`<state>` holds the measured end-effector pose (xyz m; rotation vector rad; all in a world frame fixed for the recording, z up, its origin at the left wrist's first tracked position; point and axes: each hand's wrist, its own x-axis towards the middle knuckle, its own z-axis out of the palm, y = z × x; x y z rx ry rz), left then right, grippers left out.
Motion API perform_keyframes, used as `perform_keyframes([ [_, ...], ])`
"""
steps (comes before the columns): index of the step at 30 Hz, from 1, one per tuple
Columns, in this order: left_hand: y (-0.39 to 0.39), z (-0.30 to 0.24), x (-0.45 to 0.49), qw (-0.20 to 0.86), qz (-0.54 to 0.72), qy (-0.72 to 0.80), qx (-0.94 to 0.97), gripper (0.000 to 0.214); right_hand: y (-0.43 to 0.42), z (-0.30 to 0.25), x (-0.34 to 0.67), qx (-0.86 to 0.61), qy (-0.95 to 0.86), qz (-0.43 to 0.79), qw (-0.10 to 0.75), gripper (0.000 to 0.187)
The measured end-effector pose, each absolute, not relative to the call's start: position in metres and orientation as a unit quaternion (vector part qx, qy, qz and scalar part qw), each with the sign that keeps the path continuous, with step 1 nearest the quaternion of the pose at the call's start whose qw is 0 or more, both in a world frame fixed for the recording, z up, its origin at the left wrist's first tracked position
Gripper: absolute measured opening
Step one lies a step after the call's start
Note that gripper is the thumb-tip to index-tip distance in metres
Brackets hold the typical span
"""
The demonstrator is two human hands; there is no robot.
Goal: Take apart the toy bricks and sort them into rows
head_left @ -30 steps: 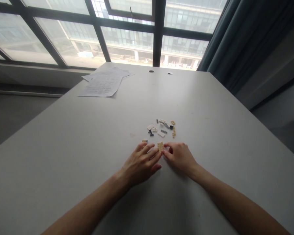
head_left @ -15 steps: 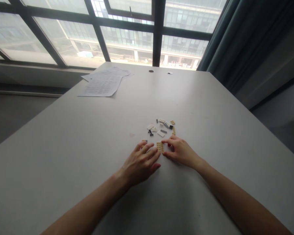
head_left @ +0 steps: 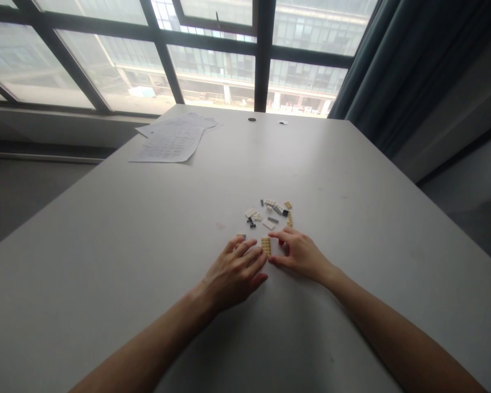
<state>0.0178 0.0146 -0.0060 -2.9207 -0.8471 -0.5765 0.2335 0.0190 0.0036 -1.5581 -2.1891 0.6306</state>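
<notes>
Two tan toy-brick plates [head_left: 265, 245] lie side by side on the white table, with their studs facing up and their long edges together. My right hand [head_left: 303, 254] grips the right-hand, narrower plate lengthwise, with a fingertip at its far end and the thumb at its near end. From the left, my left hand [head_left: 239, 273] lies palm down with its fingers apart, and its fingertips touch the left edge of the wider plate. A small grey and tan piece [head_left: 241, 236] shows just beyond my left fingers, partly hidden by them.
Beyond my hands lie loose toy bricks: white flat tiles [head_left: 269, 224], a grey bar [head_left: 273, 219], black pieces [head_left: 251, 223], a tan strip [head_left: 289, 219] and a small tan plate [head_left: 287, 205]. Printed papers [head_left: 167, 143] rest at the table's far left. Windows and a curtain [head_left: 376, 71] stand behind.
My right hand has shifted slightly left with the narrow tan plate. The gap between the two tan plates has closed. My left hand is almost still.
</notes>
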Motion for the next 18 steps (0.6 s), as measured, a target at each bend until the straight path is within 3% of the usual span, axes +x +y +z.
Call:
perform_keyframes([
  [18, 0.0151, -0.0062, 0.0188, 0.030, -0.198, -0.272, -0.941, 0.025, 0.0185, -0.0019, 0.2311, -0.550, -0.788, 0.194, 0.198, 0.038],
])
